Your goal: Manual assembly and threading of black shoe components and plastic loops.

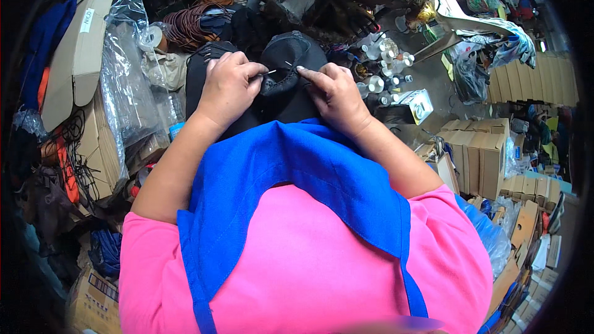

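A dark, rounded piece with a stitched-looking rim (286, 83), perhaps a shoe upper, rests over my black-clothed lap between my hands. My left hand (230, 86) is closed at its left side, thumb and forefinger pinching a thin, pale needle (271, 72) that points right across the rim. A second short, light sliver shows just above the rim; whether it belongs to the same needle I cannot tell. My right hand (337, 94) grips the right edge of the dark piece, forefinger pressed on the rim and thumb below. The other right fingers are curled.
Brown cord coils (197, 26) lie ahead on the left, beside clear plastic wrap (127, 80) and cardboard sheets (80, 62). Several small bottles (388, 55) stand ahead on the right. Cardboard boxes (476, 151) are stacked to my right. A blue apron (297, 154) covers my front.
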A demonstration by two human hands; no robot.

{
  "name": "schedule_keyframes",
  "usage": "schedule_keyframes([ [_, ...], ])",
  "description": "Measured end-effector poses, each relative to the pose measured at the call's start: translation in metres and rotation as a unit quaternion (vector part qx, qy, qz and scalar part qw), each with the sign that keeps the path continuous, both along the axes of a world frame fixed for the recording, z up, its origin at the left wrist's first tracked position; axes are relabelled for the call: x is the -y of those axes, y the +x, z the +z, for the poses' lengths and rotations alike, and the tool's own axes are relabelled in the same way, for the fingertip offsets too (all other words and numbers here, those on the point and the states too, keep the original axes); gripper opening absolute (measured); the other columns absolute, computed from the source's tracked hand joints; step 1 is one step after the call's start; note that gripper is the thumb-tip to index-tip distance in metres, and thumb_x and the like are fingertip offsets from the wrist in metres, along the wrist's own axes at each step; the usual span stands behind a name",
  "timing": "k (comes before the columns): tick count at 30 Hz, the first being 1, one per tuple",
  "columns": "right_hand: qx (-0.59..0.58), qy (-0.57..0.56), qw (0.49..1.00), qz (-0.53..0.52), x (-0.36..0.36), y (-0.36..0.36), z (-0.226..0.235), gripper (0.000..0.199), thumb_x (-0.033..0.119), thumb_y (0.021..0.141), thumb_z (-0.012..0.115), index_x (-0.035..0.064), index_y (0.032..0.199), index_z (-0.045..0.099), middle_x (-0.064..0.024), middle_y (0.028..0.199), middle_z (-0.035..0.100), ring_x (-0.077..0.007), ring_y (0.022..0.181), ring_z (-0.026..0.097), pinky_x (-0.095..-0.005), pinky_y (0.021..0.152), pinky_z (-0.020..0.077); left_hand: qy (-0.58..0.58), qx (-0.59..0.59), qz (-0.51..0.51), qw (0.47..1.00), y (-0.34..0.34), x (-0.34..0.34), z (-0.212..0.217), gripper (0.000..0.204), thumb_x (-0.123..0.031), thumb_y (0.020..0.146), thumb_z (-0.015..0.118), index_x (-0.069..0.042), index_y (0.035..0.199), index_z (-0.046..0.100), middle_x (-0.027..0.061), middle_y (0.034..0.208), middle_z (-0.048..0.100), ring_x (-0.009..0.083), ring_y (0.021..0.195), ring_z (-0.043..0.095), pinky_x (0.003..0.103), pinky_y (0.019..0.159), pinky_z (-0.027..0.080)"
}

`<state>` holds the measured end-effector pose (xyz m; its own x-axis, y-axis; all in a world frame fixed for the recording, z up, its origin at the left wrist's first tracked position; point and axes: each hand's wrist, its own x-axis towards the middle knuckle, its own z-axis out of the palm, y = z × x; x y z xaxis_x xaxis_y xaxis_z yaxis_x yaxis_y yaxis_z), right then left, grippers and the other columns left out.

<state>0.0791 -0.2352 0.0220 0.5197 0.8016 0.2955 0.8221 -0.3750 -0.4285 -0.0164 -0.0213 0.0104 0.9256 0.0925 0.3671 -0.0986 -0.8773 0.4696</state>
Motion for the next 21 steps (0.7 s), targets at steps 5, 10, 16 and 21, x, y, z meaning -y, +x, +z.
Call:
schedule_keyframes([
  [5, -0.118, -0.061, 0.991, 0.001, 0.006, 0.021, 0.007, 0.038, 0.007, 0.073, 0.064, 0.0193, 0.108, 0.067, -0.0102, 0.082, 0.056, -0.0287, 0.080, 0.055, -0.0391, 0.075, 0.0412, -0.237, -0.031, -0.046, 0.970, 0.008, 0.004, 0.010, 0.019, -0.006, 0.071, 0.069, -0.010, 0.090, 0.072, 0.0074, 0.079, 0.059, 0.0225, 0.074, 0.057, 0.032, 0.067, 0.044],
  [10, -0.004, -0.107, 0.994, 0.012, 0.003, 0.004, 0.020, 0.039, 0.007, 0.074, 0.063, 0.0143, 0.112, 0.064, -0.0110, 0.083, 0.056, -0.0293, 0.081, 0.056, -0.0420, 0.080, 0.0400, -0.221, -0.053, -0.051, 0.973, 0.008, 0.000, 0.003, 0.019, -0.011, 0.071, 0.070, -0.014, 0.089, 0.073, 0.0045, 0.077, 0.059, 0.0234, 0.078, 0.056, 0.035, 0.070, 0.041],
  [16, 0.028, -0.074, 0.997, 0.004, 0.003, -0.005, 0.013, 0.041, 0.008, 0.074, 0.063, 0.0111, 0.115, 0.061, -0.0116, 0.082, 0.055, -0.0288, 0.082, 0.056, -0.0415, 0.083, 0.0390, -0.036, -0.081, 0.031, 0.996, 0.006, 0.010, 0.006, 0.012, -0.017, 0.075, 0.066, -0.018, 0.084, 0.073, 0.0027, 0.075, 0.057, 0.0212, 0.087, 0.054, 0.042, 0.085, 0.036],
  [21, -0.197, -0.071, 0.978, -0.007, 0.007, 0.021, 0.015, 0.037, 0.007, 0.076, 0.065, 0.0186, 0.111, 0.067, -0.0107, 0.083, 0.056, -0.0270, 0.084, 0.057, -0.0352, 0.079, 0.0453, -0.297, -0.057, -0.080, 0.950, 0.012, 0.004, -0.001, 0.015, -0.011, 0.076, 0.066, -0.018, 0.087, 0.073, 0.0027, 0.080, 0.057, 0.0209, 0.089, 0.052, 0.037, 0.083, 0.038],
])
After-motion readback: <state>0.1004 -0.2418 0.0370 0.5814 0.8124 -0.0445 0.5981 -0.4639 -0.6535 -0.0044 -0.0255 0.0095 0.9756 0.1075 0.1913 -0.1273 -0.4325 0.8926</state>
